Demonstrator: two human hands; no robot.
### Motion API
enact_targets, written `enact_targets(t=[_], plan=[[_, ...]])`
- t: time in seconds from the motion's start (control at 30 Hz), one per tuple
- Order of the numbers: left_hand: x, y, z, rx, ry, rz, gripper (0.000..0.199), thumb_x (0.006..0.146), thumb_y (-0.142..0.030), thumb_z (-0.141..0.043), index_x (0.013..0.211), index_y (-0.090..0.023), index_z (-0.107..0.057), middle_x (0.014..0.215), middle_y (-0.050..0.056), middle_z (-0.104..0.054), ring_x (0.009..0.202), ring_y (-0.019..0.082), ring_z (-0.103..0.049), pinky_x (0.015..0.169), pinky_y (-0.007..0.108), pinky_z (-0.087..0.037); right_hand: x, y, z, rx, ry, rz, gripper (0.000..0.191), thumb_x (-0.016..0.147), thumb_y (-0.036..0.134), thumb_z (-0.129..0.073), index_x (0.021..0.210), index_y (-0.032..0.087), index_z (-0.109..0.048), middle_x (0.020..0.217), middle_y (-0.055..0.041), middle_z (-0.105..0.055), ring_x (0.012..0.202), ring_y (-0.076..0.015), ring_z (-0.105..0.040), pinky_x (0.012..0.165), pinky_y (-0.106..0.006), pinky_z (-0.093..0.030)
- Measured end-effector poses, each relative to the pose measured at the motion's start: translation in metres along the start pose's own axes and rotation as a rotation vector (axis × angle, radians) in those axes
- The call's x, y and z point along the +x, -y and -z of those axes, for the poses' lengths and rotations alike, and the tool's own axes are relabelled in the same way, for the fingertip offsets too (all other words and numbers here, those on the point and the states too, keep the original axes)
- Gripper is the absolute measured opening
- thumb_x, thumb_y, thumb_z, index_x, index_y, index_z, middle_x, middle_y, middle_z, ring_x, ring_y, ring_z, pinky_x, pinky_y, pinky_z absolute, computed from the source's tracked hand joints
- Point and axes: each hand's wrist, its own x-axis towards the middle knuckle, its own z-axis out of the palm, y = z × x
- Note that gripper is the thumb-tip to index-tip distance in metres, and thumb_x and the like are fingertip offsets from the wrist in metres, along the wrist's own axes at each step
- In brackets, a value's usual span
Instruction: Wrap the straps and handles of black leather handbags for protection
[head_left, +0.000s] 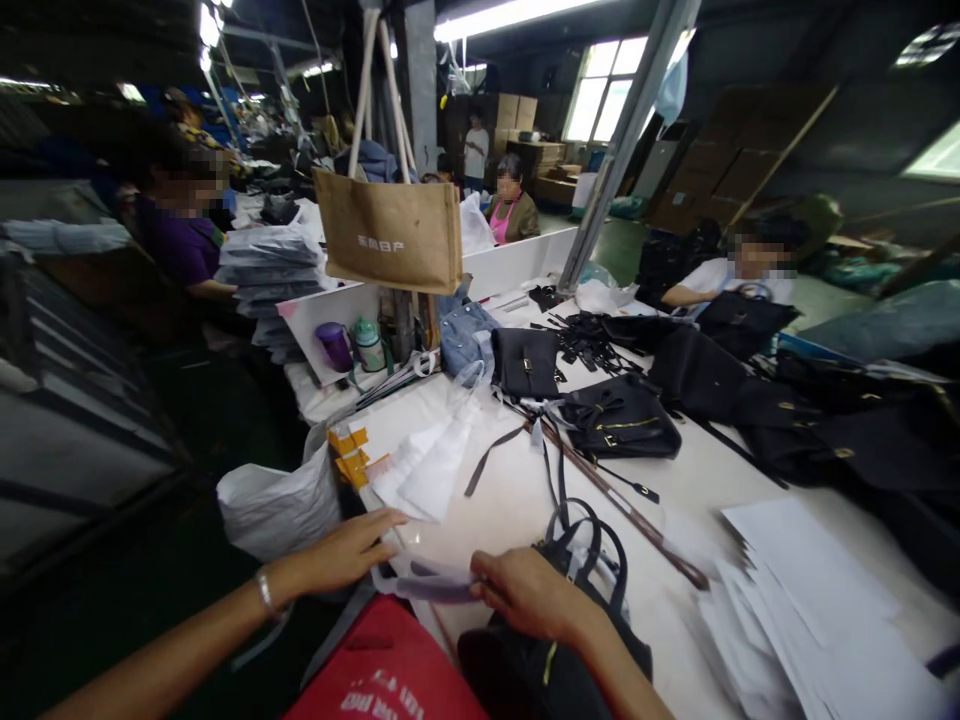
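My right hand (525, 592) is closed on one end of a translucent plastic piece (435, 582), above a black bag (517, 660) at the table's near edge. The bag's looped handles (592, 545) stand up beside that hand. My left hand (345, 550), with a bracelet at the wrist, reaches to the plastic's left end, fingers stretched and apart. Whether its thumb touches the plastic is hard to tell. Below both hands is a red apron (390, 665). White sheets (427, 465) lie just beyond on the white table (495, 500).
Black bags (622, 415) and straps cover the table's far and right side. A paper stack (810, 600) lies at the right. A tan tote (390, 230) hangs ahead. A white sack (277, 505) stands at the left. Several people sit or stand beyond.
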Motion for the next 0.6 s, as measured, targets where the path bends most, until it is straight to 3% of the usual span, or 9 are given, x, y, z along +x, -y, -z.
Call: enact_targets(t=[0.1, 0.2, 0.27, 0.4, 0.5, 0.6], plan=[[0.029, -0.034, -0.016, -0.078, 0.223, -0.169, 0.052, 0.085, -0.044, -0.058, 0.131, -0.023, -0.05, 0.135, 0.007, -0.054, 0.124, 0.026, -0.047, 0.106, 0.038, -0.032, 0.011, 0.01, 0.001, -0.036, -0.001, 0.049, 0.023, 0.095, 0.035, -0.038, 0.106, 0.022, -0.054, 0.082, -0.0059, -0.07, 0.07, -0.0177, -0.063, 0.056, -0.027, -0.024], [0.039, -0.043, -0.036, -0.269, 0.356, -0.108, 0.039, 0.083, -0.046, -0.058, 0.11, -0.017, -0.061, 0.102, 0.006, -0.07, 0.092, 0.021, -0.062, 0.079, 0.029, -0.045, 0.014, 0.017, 0.001, -0.049, -0.025, -0.006, 0.022, 0.095, 0.034, -0.04, 0.108, 0.021, -0.052, 0.084, -0.0066, -0.07, 0.072, -0.0184, -0.064, 0.057, -0.027, -0.025], [0.042, -0.035, -0.051, -0.431, 0.375, -0.019, 0.036, 0.084, -0.048, -0.056, 0.098, -0.014, -0.06, 0.082, 0.004, -0.07, 0.072, 0.017, -0.062, 0.064, 0.025, -0.043, 0.014, 0.019, 0.0, -0.045, -0.049, -0.088, 0.021, 0.094, 0.033, -0.041, 0.107, 0.02, -0.052, 0.083, -0.0073, -0.07, 0.074, -0.0191, -0.064, 0.058, -0.027, -0.027], [0.048, -0.017, -0.068, -0.622, 0.378, 0.062, 0.039, 0.083, -0.054, -0.054, 0.092, -0.016, -0.051, 0.068, 0.0, -0.065, 0.054, 0.013, -0.057, 0.054, 0.024, -0.042, 0.01, 0.013, -0.001, 0.024, -0.099, -0.181, 0.034, 0.094, 0.04, -0.043, 0.121, 0.019, -0.046, 0.087, -0.0075, -0.069, 0.08, -0.0208, -0.064, 0.063, -0.027, -0.031], [0.052, -0.011, -0.064, -0.58, 0.351, 0.065, 0.038, 0.084, -0.055, -0.051, 0.087, -0.017, -0.049, 0.065, -0.002, -0.062, 0.049, 0.011, -0.053, 0.049, 0.022, -0.039, 0.002, -0.003, 0.001, 0.086, -0.059, -0.214, 0.038, 0.093, 0.048, -0.043, 0.118, 0.021, -0.05, 0.087, -0.0065, -0.069, 0.082, -0.0213, -0.064, 0.065, -0.028, -0.033], [0.055, -0.006, -0.051, -0.496, 0.337, 0.063, 0.038, 0.086, -0.055, -0.049, 0.085, -0.016, -0.05, 0.065, -0.001, -0.063, 0.051, 0.011, -0.054, 0.049, 0.021, -0.038, -0.006, -0.024, 0.005, 0.113, 0.007, -0.263, 0.033, 0.094, 0.047, -0.043, 0.108, 0.021, -0.058, 0.09, -0.0066, -0.069, 0.085, -0.0207, -0.063, 0.065, -0.027, -0.033]])
